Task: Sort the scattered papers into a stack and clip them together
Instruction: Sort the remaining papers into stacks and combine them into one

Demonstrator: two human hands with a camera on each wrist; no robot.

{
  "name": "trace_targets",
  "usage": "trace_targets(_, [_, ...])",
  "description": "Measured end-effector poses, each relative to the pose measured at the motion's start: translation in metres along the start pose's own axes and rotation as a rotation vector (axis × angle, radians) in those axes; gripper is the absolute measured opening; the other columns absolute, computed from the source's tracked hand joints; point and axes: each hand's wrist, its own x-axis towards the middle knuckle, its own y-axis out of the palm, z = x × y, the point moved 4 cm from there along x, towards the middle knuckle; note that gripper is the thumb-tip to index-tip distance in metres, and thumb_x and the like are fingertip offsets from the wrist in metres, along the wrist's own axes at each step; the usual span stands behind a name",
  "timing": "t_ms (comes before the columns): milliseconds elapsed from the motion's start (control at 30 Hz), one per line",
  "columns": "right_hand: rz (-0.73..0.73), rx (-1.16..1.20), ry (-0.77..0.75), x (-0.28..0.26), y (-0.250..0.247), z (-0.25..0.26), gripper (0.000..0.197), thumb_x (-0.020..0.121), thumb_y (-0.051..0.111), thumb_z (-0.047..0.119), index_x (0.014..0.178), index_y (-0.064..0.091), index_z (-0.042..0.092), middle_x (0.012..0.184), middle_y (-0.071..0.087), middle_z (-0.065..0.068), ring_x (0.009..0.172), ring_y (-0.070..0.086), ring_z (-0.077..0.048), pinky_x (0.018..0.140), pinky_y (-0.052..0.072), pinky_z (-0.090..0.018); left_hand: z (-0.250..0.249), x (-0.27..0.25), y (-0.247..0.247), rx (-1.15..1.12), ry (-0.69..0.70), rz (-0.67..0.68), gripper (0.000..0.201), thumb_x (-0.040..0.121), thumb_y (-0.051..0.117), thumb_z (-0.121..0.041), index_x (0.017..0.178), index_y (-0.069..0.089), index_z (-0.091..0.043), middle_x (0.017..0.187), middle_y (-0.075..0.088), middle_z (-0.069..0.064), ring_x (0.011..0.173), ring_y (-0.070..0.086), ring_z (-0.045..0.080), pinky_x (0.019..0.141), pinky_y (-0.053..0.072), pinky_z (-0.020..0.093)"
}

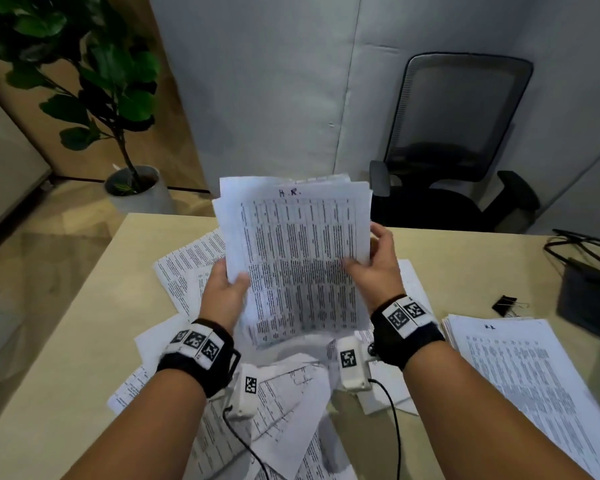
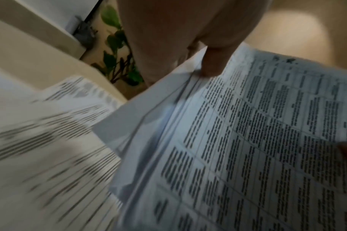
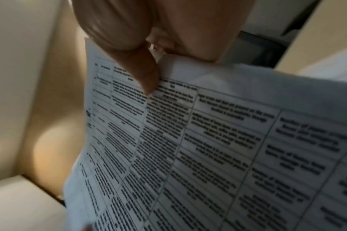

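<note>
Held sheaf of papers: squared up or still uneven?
Uneven: the held sheaf shows staggered top and left edges, gripped by both hands.

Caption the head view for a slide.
Both hands, left hand and right hand, hold a sheaf of printed papers above scattered sheets.

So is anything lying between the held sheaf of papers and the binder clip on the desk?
Nothing visible blocks it. Both hands, left hand and right hand, hold the sheaf; the binder clip lies on bare desk beyond the neat stack.

Dim indoor light; head view edges warped; both wrist views dark, motion-blurred, soft-focused.
</note>
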Motion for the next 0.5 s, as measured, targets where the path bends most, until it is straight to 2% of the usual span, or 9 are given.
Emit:
trace_targets(67, [-0.022,0.021,-0.137,0.002,-0.001,0.025,0.071,0.08,0.061,-0.011,0.126,0.035,0.036,0.11,0.057,-0.008,0.098,0.063,-0.014,0.078,0.057,-0.027,-0.035,-0.002,0.0,-0.074,0.161,-0.048,0.022,0.095,0.058,-0.03,0.115,0.053,-0.03,0.111,0.063,-0.012,0.102,0.06,0.0,0.089,0.049,0.023])
trace_targets(100, [-0.02,0.031,-0.172,0.001,-0.003,0.031,0.076,0.079,0.062,-0.011,0.128,0.033,0.039,0.11,0.056,-0.009,0.098,0.063,-0.015,0.076,0.058,-0.027,-0.05,-0.006,-0.001,-0.093,0.224,-0.066,0.022,0.094,0.059,-0.031,0.114,0.051,-0.034,0.109,0.062,-0.017,0.098,0.058,-0.008,0.084,0.047,0.014])
trace_targets(133, [-0.014,0.028,-0.182,-0.001,-0.005,0.032,0.08,0.079,0.062,-0.011,0.13,0.031,0.041,0.11,0.055,-0.01,0.099,0.062,-0.016,0.076,0.058,-0.028,-0.057,-0.01,-0.001,-0.113,0.262,-0.069,0.026,0.092,0.059,-0.033,0.116,0.051,-0.034,0.11,0.062,-0.017,0.098,0.057,-0.01,0.084,0.045,0.011])
trace_targets(200, [0.012,0.0,-0.124,-0.006,-0.008,0.018,0.085,0.08,0.062,-0.01,0.136,0.024,0.042,0.112,0.056,-0.011,0.101,0.063,-0.016,0.079,0.058,-0.032,-0.054,-0.012,0.0,-0.119,0.263,-0.071,0.041,0.087,0.062,-0.039,0.124,0.052,-0.027,0.116,0.063,-0.012,0.105,0.059,0.0,0.091,0.046,0.02])
trace_targets(233, [0.033,-0.009,-0.057,-0.009,-0.009,0.005,0.088,0.081,0.062,-0.009,0.14,0.02,0.04,0.113,0.057,-0.01,0.102,0.063,-0.015,0.082,0.057,-0.035,-0.047,-0.015,0.003,-0.117,0.225,-0.054,0.04,0.087,0.064,-0.037,0.124,0.053,-0.025,0.115,0.064,-0.01,0.106,0.061,0.005,0.093,0.048,0.027])
trace_targets(300, [0.05,-0.023,0.06,-0.019,-0.011,-0.017,0.089,0.083,0.06,-0.008,0.144,0.016,0.039,0.112,0.062,-0.009,0.099,0.064,-0.011,0.082,0.057,-0.035,-0.034,-0.019,0.01,-0.097,0.181,-0.023,0.02,0.091,0.063,-0.026,0.109,0.056,-0.03,0.106,0.067,-0.009,0.102,0.064,0.013,0.092,0.052,0.039])
trace_targets(400, [-0.052,-0.035,0.039,-0.022,-0.015,-0.021,0.057,0.086,0.056,-0.006,0.129,0.04,0.027,0.111,0.06,-0.006,0.097,0.062,-0.012,0.062,0.054,-0.014,-0.046,-0.028,0.021,-0.077,0.237,-0.04,0.005,0.094,0.057,-0.032,0.099,0.055,-0.031,0.1,0.066,-0.005,0.098,0.064,0.018,0.086,0.054,0.041])
trace_targets(433, [-0.092,-0.023,0.0,-0.019,-0.016,-0.014,0.047,0.086,0.055,-0.006,0.121,0.046,0.024,0.11,0.061,-0.005,0.098,0.062,-0.015,0.06,0.052,-0.011,-0.057,-0.031,0.022,-0.096,0.261,-0.066,0.009,0.094,0.055,-0.038,0.099,0.054,-0.031,0.1,0.066,-0.003,0.095,0.063,0.016,0.083,0.054,0.04])
trace_targets(500, [-0.124,0.033,-0.08,-0.012,-0.016,0.002,0.039,0.085,0.057,-0.007,0.108,0.051,0.025,0.107,0.063,-0.006,0.098,0.062,-0.019,0.066,0.053,-0.014,-0.078,-0.033,0.023,-0.171,0.328,-0.089,0.013,0.093,0.049,-0.048,0.099,0.053,-0.037,0.098,0.064,-0.005,0.089,0.062,0.014,0.078,0.055,0.038])
